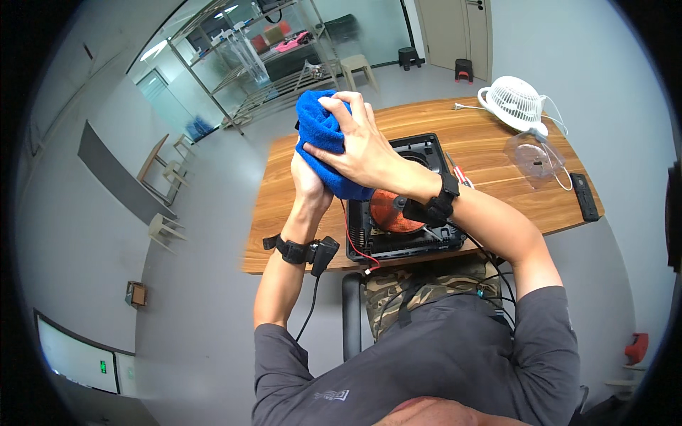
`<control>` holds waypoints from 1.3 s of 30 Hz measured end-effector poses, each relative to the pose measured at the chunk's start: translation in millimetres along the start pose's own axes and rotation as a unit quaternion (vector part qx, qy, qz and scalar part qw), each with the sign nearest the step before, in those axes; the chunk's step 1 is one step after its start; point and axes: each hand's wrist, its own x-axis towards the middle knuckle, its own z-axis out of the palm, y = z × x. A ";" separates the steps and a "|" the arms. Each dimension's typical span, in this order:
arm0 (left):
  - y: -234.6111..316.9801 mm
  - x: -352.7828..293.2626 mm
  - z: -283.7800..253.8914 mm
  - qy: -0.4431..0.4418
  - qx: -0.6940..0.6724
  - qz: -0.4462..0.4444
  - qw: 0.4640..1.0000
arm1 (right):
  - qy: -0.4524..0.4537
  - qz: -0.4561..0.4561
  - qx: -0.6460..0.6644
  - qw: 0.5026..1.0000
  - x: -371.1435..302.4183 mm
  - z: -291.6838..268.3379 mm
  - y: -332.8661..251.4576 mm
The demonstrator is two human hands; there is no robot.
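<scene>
A bunched blue towel [321, 131] is raised over the far left part of the table, between my two hands. My right hand [362, 145] grips it from above, thumb and fingers curled into the cloth. Under and behind it is my left hand [310, 176], closed around something the towel covers; its fingers are mostly hidden. A small dark edge shows at the towel's left side. Below lies an opened black appliance housing [444, 245] with a round copper-coloured coil [394, 211]. A red wire [349, 231] with a white plug hangs over its left edge.
The wooden table [284, 213] also bears a red-handled tool [463, 176], a white basket-like appliance [513, 103] with a cord, a clear plastic piece [536, 160] and a black strip-shaped object [584, 197]. A metal rack [213, 92] and stools stand beyond. Cables run from my wrist straps.
</scene>
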 end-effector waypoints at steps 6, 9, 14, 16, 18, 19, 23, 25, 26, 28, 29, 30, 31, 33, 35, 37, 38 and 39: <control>-6.9 -2.4 -5.2 -0.019 -0.029 -0.017 0.999 | 0.030 0.045 0.037 0.998 12.8 -4.8 31.0; -20.3 -10.3 -9.3 -0.068 -0.055 -0.037 0.995 | 0.043 0.061 0.065 0.995 16.1 -16.4 64.0; -24.1 -6.2 -16.9 -0.134 -0.102 -0.072 0.983 | 0.052 0.083 0.096 0.991 7.7 -45.1 63.9; -28.3 -1.9 -25.7 -0.189 -0.126 -0.063 0.972 | 0.015 0.106 0.100 0.989 2.5 -51.6 56.5; -13.3 -12.7 9.9 -0.107 -0.087 -0.081 0.987 | -0.013 0.080 0.072 0.994 -4.3 -50.7 48.7; -6.3 -17.6 23.0 -0.066 -0.064 -0.088 0.992 | -0.026 0.093 0.059 0.994 -4.6 -48.1 40.8; -8.8 -23.9 17.0 -0.106 -0.005 -0.086 0.991 | -0.017 0.127 0.092 0.987 -2.5 -43.7 42.6; -12.5 -24.4 14.5 -0.095 0.001 -0.087 0.992 | -0.001 0.132 0.079 0.988 -6.0 -37.2 41.2; -12.6 -25.3 14.7 -0.089 0.004 -0.087 0.992 | 0.005 0.139 0.070 0.988 -5.6 -34.2 41.0; -14.1 -26.9 11.4 -0.076 -0.013 -0.099 0.992 | 0.014 0.152 0.053 0.987 -3.9 -27.4 38.5; -21.0 -22.9 2.0 -0.074 -0.020 -0.100 0.992 | 0.039 0.136 0.053 0.989 -3.7 -27.1 32.7; -25.6 -20.5 -3.8 -0.071 -0.027 -0.102 0.992 | 0.053 0.135 0.049 0.988 -2.1 -24.5 32.3; -20.2 -24.9 3.4 -0.073 -0.027 -0.092 0.993 | 0.069 0.135 0.046 0.987 -0.3 -22.5 33.8; -23.4 -23.8 0.9 -0.080 -0.032 -0.100 0.991 | 0.130 0.107 0.074 0.983 7.4 -15.6 49.5; -24.2 -26.4 -5.9 -0.103 -0.021 -0.095 0.990 | 0.138 0.164 0.096 0.972 18.6 -16.0 63.4; -22.4 -30.9 -4.0 -0.118 -0.018 -0.084 0.989 | 0.133 0.183 0.144 0.963 18.1 -21.6 70.5; -21.8 -31.9 -3.5 -0.124 -0.017 -0.079 0.989 | 0.124 0.191 0.192 0.955 15.8 -23.3 70.1; -21.9 -29.5 -6.0 -0.151 -0.047 -0.079 0.984 | 0.115 0.198 0.239 0.944 11.9 -24.5 69.1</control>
